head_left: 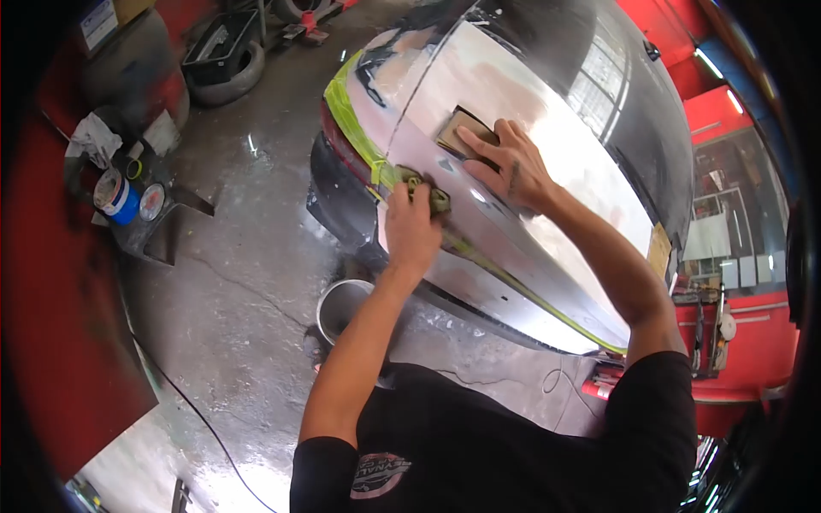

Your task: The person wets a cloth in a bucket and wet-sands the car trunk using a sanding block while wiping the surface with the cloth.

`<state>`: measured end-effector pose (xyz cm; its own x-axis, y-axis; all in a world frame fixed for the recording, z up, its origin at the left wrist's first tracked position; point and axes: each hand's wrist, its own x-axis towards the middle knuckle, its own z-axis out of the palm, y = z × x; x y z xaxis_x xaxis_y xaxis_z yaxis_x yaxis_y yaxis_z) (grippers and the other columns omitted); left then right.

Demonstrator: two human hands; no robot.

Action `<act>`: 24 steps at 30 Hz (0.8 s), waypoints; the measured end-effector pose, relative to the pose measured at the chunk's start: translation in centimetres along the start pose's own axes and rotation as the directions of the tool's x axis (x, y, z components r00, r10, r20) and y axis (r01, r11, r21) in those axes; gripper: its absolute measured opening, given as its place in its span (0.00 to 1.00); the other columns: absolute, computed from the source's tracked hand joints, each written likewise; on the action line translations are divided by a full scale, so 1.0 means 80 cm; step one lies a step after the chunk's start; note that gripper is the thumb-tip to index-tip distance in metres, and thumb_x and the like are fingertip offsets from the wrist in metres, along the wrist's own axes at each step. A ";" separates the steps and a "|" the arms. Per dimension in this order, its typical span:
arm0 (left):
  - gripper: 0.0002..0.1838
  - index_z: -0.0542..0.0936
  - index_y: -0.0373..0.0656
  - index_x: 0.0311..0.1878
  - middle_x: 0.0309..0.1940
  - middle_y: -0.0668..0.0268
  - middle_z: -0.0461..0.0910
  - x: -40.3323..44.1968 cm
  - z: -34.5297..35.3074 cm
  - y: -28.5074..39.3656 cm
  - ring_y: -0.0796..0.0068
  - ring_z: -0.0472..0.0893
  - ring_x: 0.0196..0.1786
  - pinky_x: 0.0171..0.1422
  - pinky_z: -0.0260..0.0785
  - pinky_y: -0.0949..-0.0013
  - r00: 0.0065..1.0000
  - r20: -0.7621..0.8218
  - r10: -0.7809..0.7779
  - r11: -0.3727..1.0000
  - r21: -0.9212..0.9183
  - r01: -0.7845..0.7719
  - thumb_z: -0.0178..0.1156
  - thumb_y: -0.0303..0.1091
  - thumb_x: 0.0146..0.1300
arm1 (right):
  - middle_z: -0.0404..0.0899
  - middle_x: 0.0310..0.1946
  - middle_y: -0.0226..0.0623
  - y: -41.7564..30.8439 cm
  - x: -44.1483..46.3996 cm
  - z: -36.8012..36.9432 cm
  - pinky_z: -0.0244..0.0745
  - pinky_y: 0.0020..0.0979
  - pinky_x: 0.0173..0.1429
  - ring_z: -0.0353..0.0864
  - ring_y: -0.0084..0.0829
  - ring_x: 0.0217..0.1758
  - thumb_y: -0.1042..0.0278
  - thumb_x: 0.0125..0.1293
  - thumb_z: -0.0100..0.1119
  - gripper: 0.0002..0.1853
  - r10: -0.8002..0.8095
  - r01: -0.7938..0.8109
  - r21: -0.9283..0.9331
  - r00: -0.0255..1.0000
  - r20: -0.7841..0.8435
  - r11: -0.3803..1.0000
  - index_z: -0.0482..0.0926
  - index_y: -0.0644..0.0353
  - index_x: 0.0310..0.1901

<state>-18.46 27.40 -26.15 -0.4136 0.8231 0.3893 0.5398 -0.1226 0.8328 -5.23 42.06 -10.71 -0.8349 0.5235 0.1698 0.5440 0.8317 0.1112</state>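
My right hand (511, 164) presses a flat tan sanding block (462, 130) with a dark edge against the car panel (522, 107), which shows patches of white and pinkish filler and primer. Its fingers lie over the block. Lower and to the left, my left hand (413, 227) grips a crumpled olive-green cloth (434, 199) at the panel's edge, beside the tail light. Yellow-green masking tape (342, 103) borders the tail light and continues along the lower edge of the panel. The undersides of both held things are hidden.
A grey bucket (335, 312) stands on the floor below my left forearm. At left, a dark stool (162, 231) carries a blue-and-white tub (120, 201), a tape roll and a rag. A black crate (221, 43) rests on a tyre. A cable (192, 406) crosses the floor.
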 end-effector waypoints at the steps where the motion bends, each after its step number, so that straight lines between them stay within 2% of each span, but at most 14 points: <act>1: 0.26 0.78 0.40 0.59 0.55 0.48 0.73 0.002 0.001 -0.002 0.38 0.77 0.59 0.61 0.73 0.43 1.000 0.017 -0.005 1.000 0.016 0.005 0.74 0.26 0.57 | 0.75 0.45 0.54 0.006 0.020 0.001 0.74 0.49 0.57 0.75 0.54 0.51 0.46 0.77 0.66 0.30 0.001 -0.001 -0.011 1.000 -0.014 1.000 0.81 0.40 0.77; 2: 0.26 0.78 0.40 0.60 0.56 0.48 0.74 0.007 0.002 -0.005 0.38 0.78 0.60 0.62 0.74 0.43 1.000 0.016 -0.005 0.999 0.032 0.004 0.74 0.26 0.57 | 0.75 0.45 0.55 0.019 0.041 0.001 0.74 0.49 0.57 0.75 0.54 0.50 0.46 0.77 0.66 0.30 0.004 -0.005 -0.032 1.000 -0.028 0.999 0.81 0.40 0.78; 3: 0.26 0.78 0.40 0.60 0.57 0.48 0.74 0.003 0.004 -0.006 0.37 0.78 0.60 0.63 0.74 0.44 1.000 0.018 -0.011 0.999 0.042 0.010 0.74 0.26 0.58 | 0.76 0.46 0.55 0.051 0.075 0.031 0.73 0.49 0.58 0.76 0.53 0.51 0.47 0.78 0.65 0.30 -0.010 -0.007 -0.112 0.988 -0.155 0.994 0.80 0.40 0.78; 5: 0.25 0.79 0.40 0.60 0.58 0.47 0.75 -0.004 0.005 -0.005 0.37 0.78 0.61 0.64 0.75 0.44 1.000 -0.003 -0.011 0.999 0.044 0.012 0.73 0.27 0.59 | 0.76 0.48 0.56 0.061 0.101 0.051 0.73 0.48 0.57 0.76 0.53 0.51 0.47 0.78 0.65 0.29 -0.034 -0.027 -0.219 0.963 -0.269 0.975 0.82 0.40 0.77; 8: 0.24 0.79 0.41 0.60 0.58 0.47 0.75 -0.004 0.002 -0.006 0.36 0.78 0.61 0.64 0.74 0.43 1.000 -0.020 0.017 0.999 0.028 -0.016 0.72 0.26 0.60 | 0.75 0.46 0.54 0.013 0.018 0.017 0.73 0.47 0.56 0.75 0.52 0.50 0.47 0.77 0.67 0.28 0.017 -0.025 -0.055 0.989 -0.147 0.998 0.84 0.41 0.75; 9: 0.24 0.79 0.40 0.60 0.58 0.47 0.75 -0.006 -0.002 -0.001 0.36 0.78 0.61 0.64 0.74 0.43 1.000 0.002 0.014 1.000 0.020 -0.014 0.72 0.26 0.60 | 0.73 0.43 0.51 -0.010 -0.015 -0.007 0.73 0.46 0.56 0.74 0.51 0.48 0.48 0.76 0.68 0.27 0.062 -0.061 0.019 0.997 -0.050 0.998 0.86 0.42 0.73; 11: 0.24 0.79 0.40 0.60 0.58 0.46 0.75 0.000 -0.014 0.004 0.35 0.78 0.61 0.65 0.74 0.43 0.999 0.036 -0.001 1.000 0.017 0.000 0.72 0.25 0.61 | 0.71 0.42 0.49 -0.001 -0.048 -0.014 0.72 0.44 0.56 0.73 0.49 0.47 0.48 0.76 0.69 0.28 0.035 -0.035 0.022 0.999 0.011 0.999 0.85 0.43 0.74; 14: 0.23 0.78 0.41 0.58 0.54 0.48 0.74 0.000 0.015 -0.007 0.37 0.78 0.57 0.61 0.73 0.41 0.997 -0.052 0.052 0.994 0.099 -0.046 0.72 0.26 0.58 | 0.72 0.43 0.50 0.026 0.022 -0.007 0.73 0.45 0.56 0.73 0.50 0.49 0.48 0.76 0.68 0.27 0.012 -0.015 -0.048 0.998 -0.065 0.999 0.86 0.44 0.73; 15: 0.23 0.78 0.41 0.57 0.54 0.48 0.74 -0.007 0.016 -0.005 0.38 0.78 0.57 0.60 0.73 0.41 0.997 -0.061 0.050 0.995 0.088 -0.044 0.71 0.26 0.58 | 0.73 0.44 0.52 0.052 0.046 0.018 0.73 0.48 0.58 0.74 0.51 0.50 0.47 0.76 0.67 0.26 0.004 -0.017 -0.068 0.983 -0.186 0.998 0.86 0.45 0.72; 17: 0.22 0.78 0.40 0.57 0.53 0.48 0.74 -0.006 0.009 -0.004 0.38 0.78 0.57 0.60 0.73 0.40 0.994 -0.090 0.064 0.996 0.064 -0.058 0.71 0.26 0.59 | 0.74 0.46 0.54 0.059 0.050 0.030 0.73 0.50 0.59 0.75 0.52 0.51 0.49 0.78 0.65 0.25 -0.055 0.000 -0.187 0.956 -0.289 0.982 0.86 0.44 0.72; 19: 0.22 0.78 0.40 0.57 0.54 0.48 0.75 -0.005 0.002 0.000 0.38 0.78 0.58 0.61 0.74 0.41 0.998 -0.050 0.031 0.998 0.047 -0.029 0.71 0.27 0.60 | 0.74 0.45 0.53 0.020 -0.010 0.005 0.73 0.49 0.59 0.75 0.53 0.51 0.48 0.78 0.66 0.26 0.078 -0.080 -0.013 0.988 -0.132 0.997 0.85 0.44 0.73; 20: 0.22 0.78 0.40 0.58 0.54 0.48 0.75 -0.004 0.001 -0.001 0.37 0.79 0.59 0.62 0.74 0.42 0.999 -0.041 0.034 0.998 0.047 -0.032 0.71 0.26 0.61 | 0.73 0.44 0.50 0.004 -0.047 -0.013 0.73 0.48 0.57 0.75 0.51 0.50 0.49 0.77 0.67 0.27 0.093 -0.094 -0.018 0.994 -0.047 0.995 0.85 0.43 0.74; 22: 0.23 0.78 0.40 0.59 0.55 0.48 0.76 -0.010 0.006 -0.004 0.37 0.79 0.60 0.63 0.75 0.43 0.999 -0.023 0.023 0.998 0.060 -0.022 0.71 0.25 0.61 | 0.72 0.43 0.48 0.011 -0.107 -0.019 0.73 0.46 0.54 0.73 0.47 0.48 0.49 0.76 0.68 0.29 0.025 -0.024 0.045 0.999 -0.021 0.999 0.83 0.44 0.75; 24: 0.23 0.78 0.40 0.60 0.55 0.49 0.76 -0.004 0.011 -0.003 0.38 0.79 0.59 0.62 0.75 0.43 0.999 -0.019 0.031 0.994 0.105 -0.029 0.70 0.24 0.60 | 0.72 0.42 0.48 0.027 -0.084 -0.017 0.73 0.46 0.54 0.73 0.47 0.48 0.49 0.77 0.67 0.29 0.015 -0.015 -0.002 1.000 0.001 1.000 0.83 0.45 0.76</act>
<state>-17.84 27.62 -26.84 -0.4102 0.8084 0.4222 0.6258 -0.0872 0.7751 1.70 40.10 -10.27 -0.8270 0.5356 0.1708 0.5563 0.8235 0.1109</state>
